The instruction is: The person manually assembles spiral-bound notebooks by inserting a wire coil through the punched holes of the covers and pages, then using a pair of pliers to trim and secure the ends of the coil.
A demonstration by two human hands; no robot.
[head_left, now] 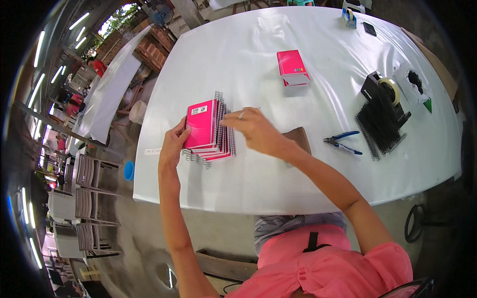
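Observation:
A stack of small pink spiral notebooks (pixel 200 125) lies at the left of the white table, the layers slightly fanned. Metal wire coils (pixel 224 119) stick out along the right side of the stack, and more coil shows at its lower left. My left hand (pixel 174 141) grips the left edge of the notebooks, thumb on the top cover. Over the coils at the right side, my right hand (pixel 251 126) has its fingers drawn together; whatever they pinch is too small to make out. Partly behind my right wrist sits a brown block-like object (pixel 299 140).
Blue-handled cutting pliers (pixel 343 142) lie to the right, beside a bundle of black coils (pixel 380 126) and a black tape dispenser (pixel 371 85). Farther back stand a pink notebook stack (pixel 292 64), a blue tape holder (pixel 349 19) and a dark phone-like object (pixel 369 29).

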